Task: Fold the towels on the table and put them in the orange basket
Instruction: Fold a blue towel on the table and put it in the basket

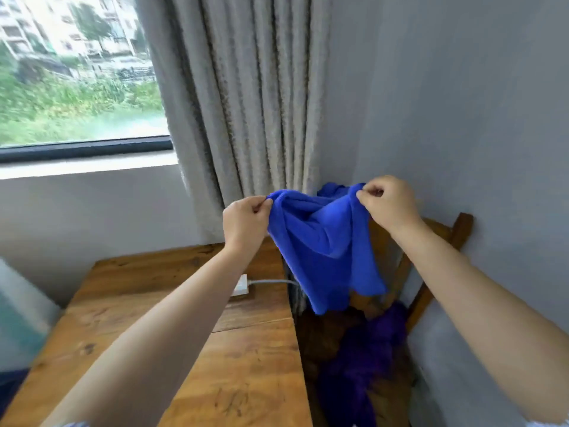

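A bright blue towel (326, 245) hangs in the air past the right edge of the wooden table (240, 359), above a wooden chair. My left hand (244, 221) pinches its upper left corner. My right hand (388, 203) pinches the upper right corner. The cloth sags in loose folds between the two hands and drops to about table height. A darker purple-blue towel (369, 349) lies crumpled on the chair seat below. No orange basket is in view.
A wooden chair (437, 241) stands against the grey wall (462, 103) right of the table. A white charger with a grey cable (241, 286) lies on the table. Grey curtains (243, 94) hang behind, with a window (77, 72) at left.
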Tool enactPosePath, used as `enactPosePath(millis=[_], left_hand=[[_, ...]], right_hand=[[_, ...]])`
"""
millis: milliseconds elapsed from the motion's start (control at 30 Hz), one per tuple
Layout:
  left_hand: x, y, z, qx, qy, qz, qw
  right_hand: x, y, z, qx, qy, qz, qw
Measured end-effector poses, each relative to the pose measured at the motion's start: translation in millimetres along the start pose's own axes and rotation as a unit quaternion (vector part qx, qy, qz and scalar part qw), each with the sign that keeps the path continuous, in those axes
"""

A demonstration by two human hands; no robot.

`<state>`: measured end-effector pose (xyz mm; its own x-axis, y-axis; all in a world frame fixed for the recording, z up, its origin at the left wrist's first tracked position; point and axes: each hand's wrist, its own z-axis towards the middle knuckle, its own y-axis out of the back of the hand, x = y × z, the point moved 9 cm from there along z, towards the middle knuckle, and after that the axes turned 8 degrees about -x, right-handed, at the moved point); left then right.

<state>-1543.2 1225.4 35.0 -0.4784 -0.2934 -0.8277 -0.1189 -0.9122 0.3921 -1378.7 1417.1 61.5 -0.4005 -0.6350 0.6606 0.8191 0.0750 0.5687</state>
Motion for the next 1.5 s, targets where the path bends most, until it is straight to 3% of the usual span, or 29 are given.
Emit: enactPosePath(millis=[300,433,567,700,933,1033,1167,1267,1400,1500], left_hand=[[76,224,-50,-0.08,0.042,0.115,0.989],[119,288,-63,-0.085,0.048,0.239,0.966],[171,337,-69,-0.092,0.091,0.292,0.948],[208,368,-56,-0.138,0.139,0.231,0.953],[243,399,29,-0.245,0.132,0.058,0.959],[262,403,57,-0.265,0.146,-0.026,0.953],[318,392,61,-0.216,0.209,-0.031,0.953],[383,384,30,-0.16,0.303,0.026,0.939],[464,370,-30,-0.024,0.387,0.144,0.91],[505,363,-69,0.061,0.417,0.196,0.885]], right_hand=[[141,-92,-136,0.175,-0.041,0.121,0.976],[191,-141,-185,0.237,-0.034,0.163,0.957],[225,-196,-221,0.306,-0.033,0.213,0.927],[251,-251,-235,0.336,-0.06,0.252,0.906],[291,-320,-180,0.273,-0.078,0.306,0.909],[296,-342,-167,0.27,-0.112,0.366,0.883],[272,-382,-190,0.32,-0.176,0.348,0.863],[224,-414,-231,0.366,-0.207,0.238,0.876],[153,-440,-312,0.422,-0.31,0.138,0.84],[106,-438,-372,0.411,-0.371,0.055,0.831]])
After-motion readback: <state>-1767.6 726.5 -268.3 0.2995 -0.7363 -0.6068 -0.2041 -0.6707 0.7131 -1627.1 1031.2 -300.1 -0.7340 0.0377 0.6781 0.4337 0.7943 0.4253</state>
